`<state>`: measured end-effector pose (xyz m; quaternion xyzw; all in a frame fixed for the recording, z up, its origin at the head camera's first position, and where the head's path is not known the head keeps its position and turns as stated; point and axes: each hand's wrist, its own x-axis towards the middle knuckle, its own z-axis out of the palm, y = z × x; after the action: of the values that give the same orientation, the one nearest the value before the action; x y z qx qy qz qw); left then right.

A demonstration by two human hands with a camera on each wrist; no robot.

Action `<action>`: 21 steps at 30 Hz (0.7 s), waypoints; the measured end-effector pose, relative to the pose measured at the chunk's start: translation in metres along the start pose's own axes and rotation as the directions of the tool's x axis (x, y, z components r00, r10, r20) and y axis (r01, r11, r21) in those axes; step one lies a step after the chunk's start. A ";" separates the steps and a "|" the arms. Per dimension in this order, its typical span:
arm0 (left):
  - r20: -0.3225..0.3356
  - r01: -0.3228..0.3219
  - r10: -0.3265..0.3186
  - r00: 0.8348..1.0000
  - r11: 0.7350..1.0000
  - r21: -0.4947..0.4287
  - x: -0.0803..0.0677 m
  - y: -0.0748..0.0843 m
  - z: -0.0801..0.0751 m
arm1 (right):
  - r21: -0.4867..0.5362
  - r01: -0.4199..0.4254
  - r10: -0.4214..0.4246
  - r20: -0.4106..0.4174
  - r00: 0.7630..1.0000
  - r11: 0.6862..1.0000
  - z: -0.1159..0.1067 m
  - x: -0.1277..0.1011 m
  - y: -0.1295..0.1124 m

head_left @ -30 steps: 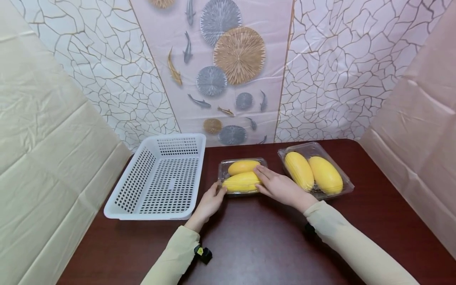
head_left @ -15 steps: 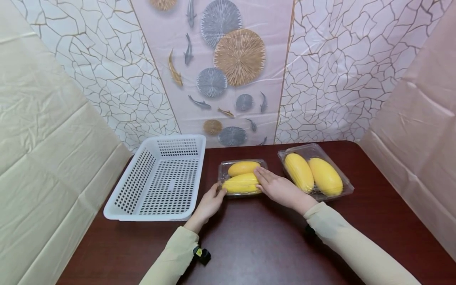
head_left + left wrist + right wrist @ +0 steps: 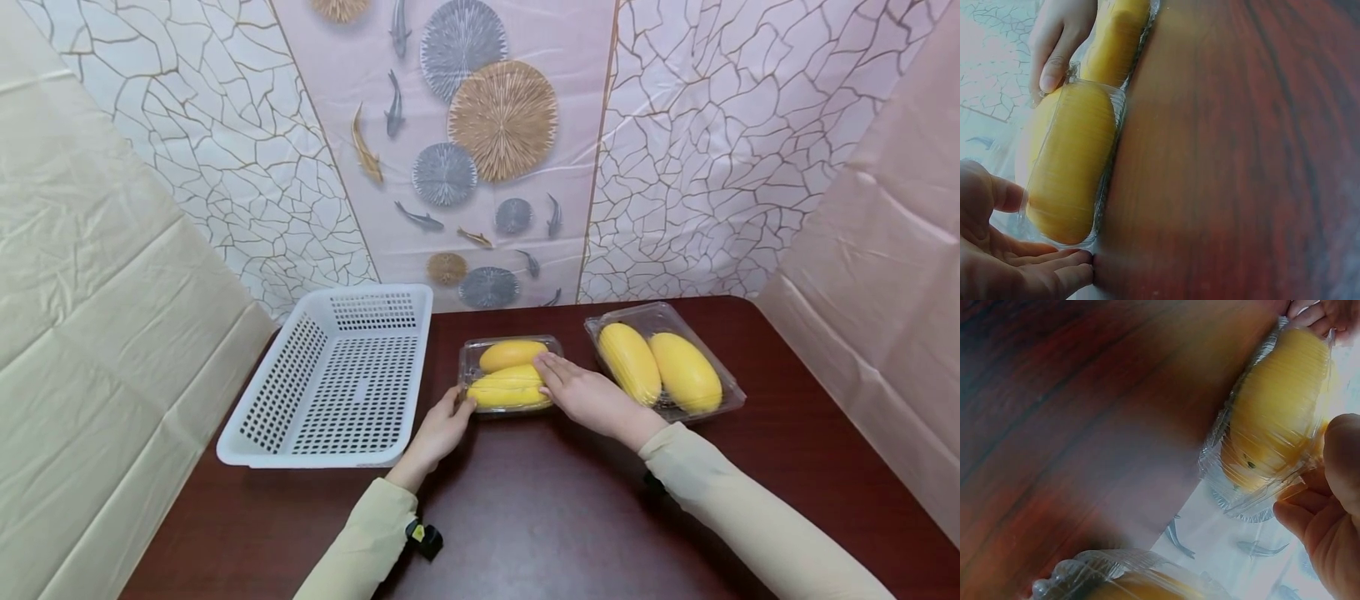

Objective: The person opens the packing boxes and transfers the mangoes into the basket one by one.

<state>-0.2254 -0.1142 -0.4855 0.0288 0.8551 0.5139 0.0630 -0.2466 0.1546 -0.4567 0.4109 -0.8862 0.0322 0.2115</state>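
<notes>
Only overhead — white basket (image 3: 330,379) beside the hand-flanked corn tray (image 3: 510,373).

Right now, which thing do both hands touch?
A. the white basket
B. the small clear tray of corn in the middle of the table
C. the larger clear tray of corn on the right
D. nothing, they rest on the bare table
B: the left hand is at the left end of the small tray of corn and the right hand at its right end, while the white basket and the larger tray stand untouched.
</notes>
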 end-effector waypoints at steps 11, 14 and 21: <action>0.021 -0.010 0.010 1.000 1.000 -0.014 0.002 -0.001 -0.001 | 0.023 0.000 0.000 -0.008 1.000 1.000 -0.002 0.001 0.004; 0.026 -0.001 0.001 1.000 1.000 -0.017 0.001 -0.002 0.000 | 0.048 0.017 -0.015 -0.061 0.998 0.999 -0.008 0.003 0.010; 0.015 0.014 -0.014 1.000 1.000 -0.013 0.002 -0.004 -0.001 | 0.103 0.024 -0.019 -0.051 0.999 0.994 -0.013 0.007 0.014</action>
<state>-0.2272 -0.1168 -0.4882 0.0262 0.8514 0.5187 0.0734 -0.2560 0.1620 -0.4402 0.4299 -0.8734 0.0859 0.2122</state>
